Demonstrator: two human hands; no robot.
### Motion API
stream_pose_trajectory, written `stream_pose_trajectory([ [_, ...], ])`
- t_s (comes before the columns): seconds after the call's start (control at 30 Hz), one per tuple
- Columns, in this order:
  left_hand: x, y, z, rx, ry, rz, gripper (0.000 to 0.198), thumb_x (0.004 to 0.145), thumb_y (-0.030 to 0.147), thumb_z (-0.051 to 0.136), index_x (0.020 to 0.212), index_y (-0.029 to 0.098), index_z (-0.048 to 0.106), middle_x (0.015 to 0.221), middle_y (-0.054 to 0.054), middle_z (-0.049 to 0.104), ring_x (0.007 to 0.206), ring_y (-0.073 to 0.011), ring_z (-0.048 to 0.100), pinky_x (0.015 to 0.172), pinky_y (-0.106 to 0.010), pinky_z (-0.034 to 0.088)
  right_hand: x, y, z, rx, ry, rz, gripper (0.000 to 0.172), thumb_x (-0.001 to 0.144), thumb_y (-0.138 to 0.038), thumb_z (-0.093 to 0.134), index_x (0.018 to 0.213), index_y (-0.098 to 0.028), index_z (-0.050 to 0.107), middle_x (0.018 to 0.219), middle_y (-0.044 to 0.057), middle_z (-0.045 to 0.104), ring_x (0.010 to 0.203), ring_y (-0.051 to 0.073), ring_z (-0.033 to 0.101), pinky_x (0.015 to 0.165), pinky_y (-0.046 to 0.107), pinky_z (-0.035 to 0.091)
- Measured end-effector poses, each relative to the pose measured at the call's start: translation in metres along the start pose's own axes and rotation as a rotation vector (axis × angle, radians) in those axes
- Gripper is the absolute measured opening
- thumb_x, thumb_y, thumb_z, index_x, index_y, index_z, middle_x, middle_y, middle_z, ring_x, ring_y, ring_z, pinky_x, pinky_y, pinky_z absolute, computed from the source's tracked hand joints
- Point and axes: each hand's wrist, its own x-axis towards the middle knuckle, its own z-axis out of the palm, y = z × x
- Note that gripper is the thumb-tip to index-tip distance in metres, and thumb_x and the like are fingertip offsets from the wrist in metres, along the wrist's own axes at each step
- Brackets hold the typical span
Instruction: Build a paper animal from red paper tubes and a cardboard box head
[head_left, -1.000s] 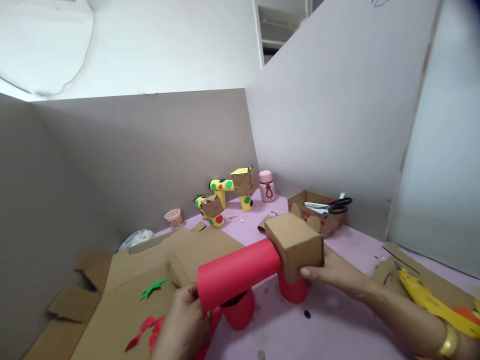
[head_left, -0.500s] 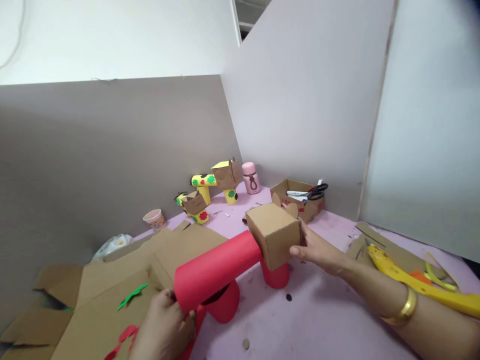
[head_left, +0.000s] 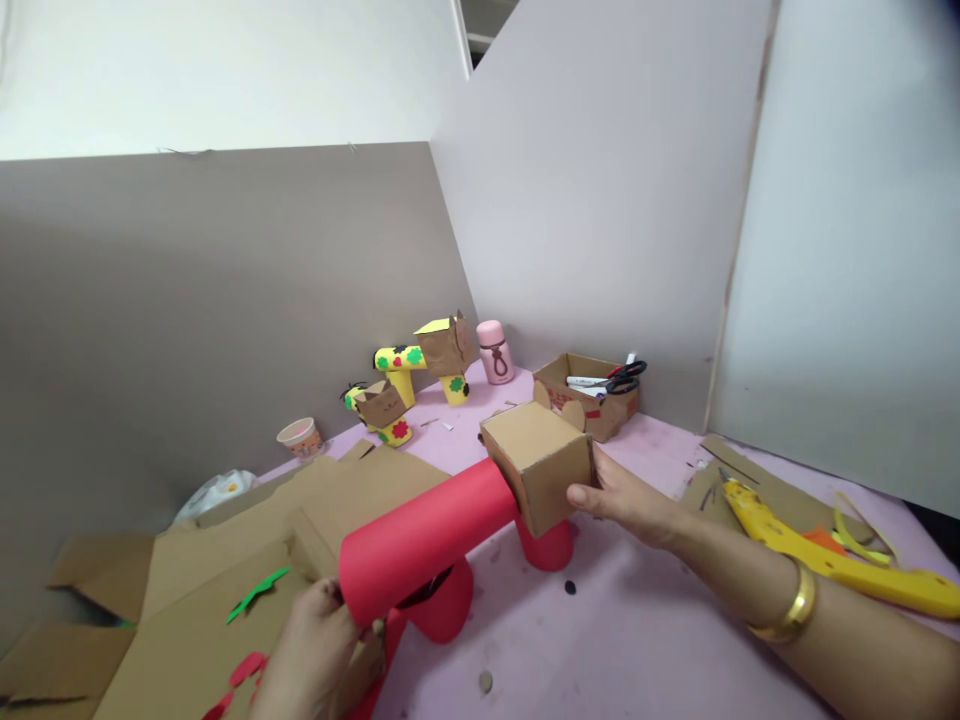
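A red paper tube (head_left: 427, 540) lies tilted across two short red cylinders, the left one (head_left: 446, 600) and the right one (head_left: 546, 543). A cardboard box head (head_left: 538, 460) with two rounded ears joins the tube's right end. My left hand (head_left: 319, 640) is closed on the tube's left end, its fingertips partly hidden beneath. My right hand (head_left: 622, 495) grips the box's right side, with the thumb on the near face and the other fingers mostly hidden behind. A gold bangle is on my right wrist.
Flattened cardboard (head_left: 202, 610) with green and red scraps lies left. Yellow spotted figures (head_left: 399, 358), a paper cup (head_left: 300, 438) and a pink bottle (head_left: 495, 352) stand behind. A cardboard box (head_left: 615, 415) holds pens and scissors. On the right is a yellow glue gun (head_left: 832, 565).
The whole view has shifted slightly, so everything appears a little further left. Both hands keep their hold on the red tube and box head.
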Motion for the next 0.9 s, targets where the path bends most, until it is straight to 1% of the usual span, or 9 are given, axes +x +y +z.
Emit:
stream_pose_trajectory([
  [0.07,-0.0006,0.0019,0.0005,-0.014,-0.001,-0.004,0.007,0.045,0.024,0.051,0.041,0.019,0.054,0.040,0.003,0.051,0.043,-0.0114,0.040,0.040,-0.021,0.035,-0.0001,-0.0015,0.0002,-0.001,0.003,0.011,0.097,0.072,-0.058,0.067,0.146,-0.024,0.016,0.146,0.010,0.038,0.132,0.031,0.035,0.107,0.045,0.032],
  [0.2,-0.0027,0.0054,0.0005,-0.018,-0.010,0.037,0.007,0.045,0.024,0.052,0.040,0.019,0.053,0.040,0.004,0.050,0.043,-0.0108,0.039,0.039,-0.020,0.034,0.0000,-0.0030,0.0008,0.004,0.010,0.017,0.095,0.072,-0.058,0.067,0.146,-0.025,0.017,0.146,0.009,0.039,0.132,0.031,0.035,0.106,0.044,0.033],
  [0.33,-0.0033,0.0033,-0.0002,0.005,-0.024,0.030,0.005,0.046,0.023,0.052,0.043,0.021,0.050,0.039,0.004,0.049,0.042,-0.0109,0.039,0.040,-0.021,0.034,0.0012,0.0002,0.0007,0.020,-0.003,0.004,0.092,0.073,-0.055,0.068,0.145,-0.024,0.020,0.145,0.009,0.040,0.132,0.029,0.036,0.106,0.042,0.034],
  [0.43,-0.0033,0.0007,0.0005,0.033,-0.026,0.065,0.006,0.047,0.022,0.049,0.041,0.021,0.050,0.039,0.004,0.049,0.042,-0.0113,0.039,0.042,-0.022,0.034,0.0017,0.0019,0.0009,0.036,-0.018,-0.008,0.093,0.075,-0.051,0.068,0.146,-0.024,0.016,0.145,0.010,0.039,0.131,0.027,0.037,0.105,0.041,0.033],
  [0.53,-0.0041,0.0002,0.0022,0.032,0.011,0.109,0.008,0.047,0.024,0.049,0.040,0.022,0.049,0.040,0.003,0.051,0.043,-0.0122,0.041,0.044,-0.023,0.035,0.0014,0.0019,0.0013,0.044,-0.021,-0.013,0.094,0.076,-0.049,0.069,0.147,-0.025,0.013,0.147,0.011,0.037,0.131,0.026,0.038,0.106,0.041,0.033],
  [0.63,-0.0050,0.0012,0.0027,0.009,0.030,0.063,0.008,0.048,0.023,0.052,0.040,0.021,0.051,0.039,0.004,0.048,0.042,-0.0120,0.041,0.042,-0.023,0.034,0.0006,0.0022,0.0014,0.046,-0.019,-0.012,0.093,0.076,-0.047,0.069,0.147,-0.025,0.014,0.147,0.011,0.037,0.130,0.027,0.038,0.105,0.042,0.033],
  [0.7,-0.0051,0.0019,0.0026,-0.020,0.012,0.041,0.010,0.047,0.022,0.054,0.038,0.021,0.050,0.037,0.004,0.046,0.041,-0.0114,0.039,0.041,-0.022,0.033,0.0002,0.0027,0.0015,0.046,-0.019,-0.013,0.092,0.076,-0.046,0.069,0.147,-0.026,0.014,0.147,0.011,0.038,0.130,0.027,0.038,0.106,0.043,0.032],
  [0.8,-0.0060,0.0029,0.0039,-0.068,0.003,0.038,0.007,0.046,0.020,0.054,0.039,0.021,0.052,0.038,0.003,0.049,0.042,-0.0114,0.040,0.041,-0.022,0.034,0.0001,0.0032,0.0016,0.040,-0.019,-0.019,0.090,0.076,-0.045,0.070,0.146,-0.026,0.016,0.148,0.010,0.036,0.132,0.027,0.036,0.107,0.042,0.031],
  [0.9,-0.0089,0.0045,0.0079,-0.077,0.052,0.039,0.006,0.047,0.022,0.053,0.041,0.022,0.053,0.036,0.004,0.047,0.039,-0.0110,0.036,0.039,-0.022,0.032,0.0003,0.0027,0.0018,0.028,-0.024,-0.016,0.087,0.077,-0.043,0.070,0.145,-0.025,0.021,0.147,0.010,0.037,0.131,0.026,0.038,0.107,0.041,0.032],
])
